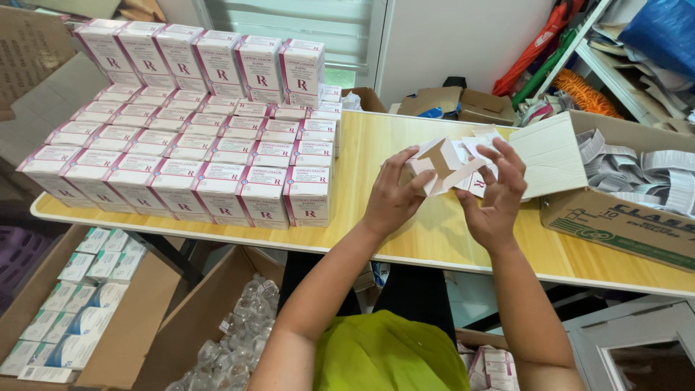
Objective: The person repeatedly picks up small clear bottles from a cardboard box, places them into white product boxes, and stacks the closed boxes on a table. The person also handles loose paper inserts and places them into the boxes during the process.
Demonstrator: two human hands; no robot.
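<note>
My left hand [392, 194] and my right hand [496, 194] together hold a small white carton [443, 165] with its flaps open, raised a little above the wooden table [427, 239]. The left fingers grip its left side and the right fingers pinch its right flaps. To the left of my hands stands a large block of stacked white and pink boxes [195, 145], several rows deep, with a taller row at the back.
An open cardboard box [615, 217] with folded paper leaflets sits at the table's right. Under the table, one cardboard box holds clear glass vials [232, 347], another holds white and blue packs [72, 304]. Shelves with clutter stand at the far right.
</note>
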